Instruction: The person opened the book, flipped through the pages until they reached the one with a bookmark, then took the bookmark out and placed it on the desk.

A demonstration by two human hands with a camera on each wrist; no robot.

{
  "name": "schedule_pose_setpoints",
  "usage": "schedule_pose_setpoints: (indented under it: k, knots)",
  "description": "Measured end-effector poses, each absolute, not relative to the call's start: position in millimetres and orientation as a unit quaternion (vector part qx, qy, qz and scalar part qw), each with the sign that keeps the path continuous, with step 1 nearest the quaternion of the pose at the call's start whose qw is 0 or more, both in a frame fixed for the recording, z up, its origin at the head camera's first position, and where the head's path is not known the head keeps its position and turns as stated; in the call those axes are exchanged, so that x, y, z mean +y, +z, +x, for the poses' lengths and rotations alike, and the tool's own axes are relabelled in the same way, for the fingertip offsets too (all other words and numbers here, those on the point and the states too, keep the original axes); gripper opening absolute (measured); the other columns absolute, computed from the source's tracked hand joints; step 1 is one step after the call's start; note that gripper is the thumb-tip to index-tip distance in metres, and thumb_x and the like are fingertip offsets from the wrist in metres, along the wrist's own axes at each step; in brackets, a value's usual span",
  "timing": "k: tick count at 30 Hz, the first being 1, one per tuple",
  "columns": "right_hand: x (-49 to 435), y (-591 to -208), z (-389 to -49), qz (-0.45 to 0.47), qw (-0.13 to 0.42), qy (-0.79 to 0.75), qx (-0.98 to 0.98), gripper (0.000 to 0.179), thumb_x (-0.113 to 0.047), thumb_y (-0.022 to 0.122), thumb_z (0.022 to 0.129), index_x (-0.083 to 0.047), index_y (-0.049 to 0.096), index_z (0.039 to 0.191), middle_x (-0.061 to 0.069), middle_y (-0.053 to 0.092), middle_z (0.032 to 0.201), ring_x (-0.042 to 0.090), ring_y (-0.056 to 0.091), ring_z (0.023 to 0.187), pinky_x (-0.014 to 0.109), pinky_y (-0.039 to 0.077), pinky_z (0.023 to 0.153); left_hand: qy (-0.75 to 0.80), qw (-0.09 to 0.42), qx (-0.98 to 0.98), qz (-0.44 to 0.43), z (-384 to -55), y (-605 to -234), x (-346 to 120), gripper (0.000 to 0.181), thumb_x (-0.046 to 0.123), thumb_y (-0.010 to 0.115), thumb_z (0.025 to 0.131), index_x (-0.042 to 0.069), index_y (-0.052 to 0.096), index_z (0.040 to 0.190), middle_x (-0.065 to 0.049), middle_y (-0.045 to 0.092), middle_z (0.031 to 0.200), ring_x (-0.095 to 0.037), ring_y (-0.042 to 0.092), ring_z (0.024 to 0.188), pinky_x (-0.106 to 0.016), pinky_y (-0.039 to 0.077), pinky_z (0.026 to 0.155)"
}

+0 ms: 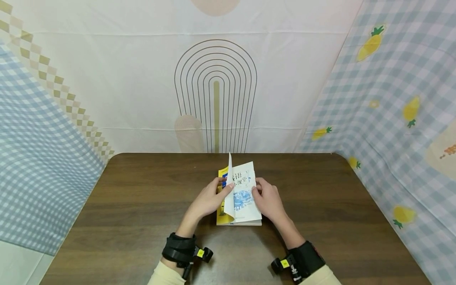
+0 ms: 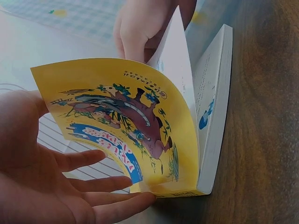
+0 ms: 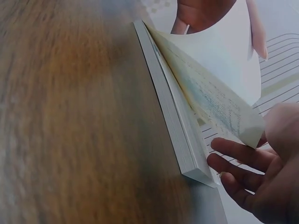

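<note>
Head view: a yellow-covered paperback book [image 1: 243, 202] lies on a brown wooden table [image 1: 142, 202]. Left wrist view: left of the book's spine, the left hand [image 2: 42, 182] pinches the already raised illustrated cover [image 2: 140, 116]. Right wrist view: the right hand [image 3: 276, 182] pinches a printed leaf [image 3: 212, 99]; the book's thick page block [image 3: 167, 102] appears unturned.

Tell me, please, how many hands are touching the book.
2: the left hand holds the raised yellow cover, and the right hand pinches a page at its right edge in the head view.

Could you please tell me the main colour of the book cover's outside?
The cover is mainly yellow outside, best seen in the left wrist view.
</note>
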State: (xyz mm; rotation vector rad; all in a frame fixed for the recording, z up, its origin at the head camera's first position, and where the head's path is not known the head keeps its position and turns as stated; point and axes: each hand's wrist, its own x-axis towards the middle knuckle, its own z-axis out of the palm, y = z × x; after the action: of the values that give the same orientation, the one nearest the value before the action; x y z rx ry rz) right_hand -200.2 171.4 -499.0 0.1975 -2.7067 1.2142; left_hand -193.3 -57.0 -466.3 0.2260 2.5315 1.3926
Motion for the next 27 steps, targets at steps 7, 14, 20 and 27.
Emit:
schedule_pose_setpoints:
  k: [7, 14, 20, 27]
  knots:
    - [170.8, -502.3, -200.7, 0.067, 0.086, 0.394, -0.913, 0.035, -0.011, 0.059, 0.103, 0.003, 0.066, 0.134, -0.002, 0.069, 0.077, 0.014, 0.056, 0.062, 0.036, 0.048, 0.067, 0.483, 0.122, 0.864, 0.069, -193.0, -466.6, -57.1, 0.077, 0.064, 0.051, 0.105, 0.006, 0.047, 0.155, -0.024, 0.053, 0.152, -0.037, 0.058, 0.129, -0.060, 0.047, 0.106]
    - [170.7, -503.1, -201.9, 0.059, 0.084, 0.392, -0.914, 0.036, -0.011, 0.060, 0.102, 0.004, 0.066, 0.134, -0.002, 0.069, 0.075, 0.015, 0.056, 0.061, 0.036, 0.049, 0.067, 0.474, 0.125, 0.870, 0.060, -192.3, -465.4, -57.1, 0.079, 0.068, 0.051, 0.104, 0.008, 0.047, 0.156, -0.022, 0.058, 0.147, -0.031, 0.061, 0.115, -0.055, 0.050, 0.100]
    - [170.4, -500.9, -201.2, 0.056, 0.066, 0.388, -0.918, 0.038, -0.012, 0.059, 0.103, 0.007, 0.064, 0.136, 0.000, 0.068, 0.073, 0.015, 0.054, 0.061, 0.036, 0.048, 0.068, 0.470, 0.129, 0.871, 0.062, -191.0, -465.2, -56.9, 0.083, 0.070, 0.050, 0.103, 0.008, 0.043, 0.158, -0.018, 0.064, 0.134, -0.028, 0.063, 0.105, -0.049, 0.052, 0.091]
    - [171.0, -501.1, -200.9, 0.063, 0.066, 0.386, -0.918, 0.036, -0.010, 0.060, 0.103, 0.007, 0.065, 0.134, -0.001, 0.053, 0.063, 0.015, 0.048, 0.056, 0.034, 0.043, 0.063, 0.469, 0.131, 0.871, 0.062, -191.0, -465.4, -55.8, 0.081, 0.068, 0.051, 0.104, 0.008, 0.044, 0.157, -0.017, 0.065, 0.132, -0.028, 0.063, 0.104, -0.049, 0.052, 0.091]
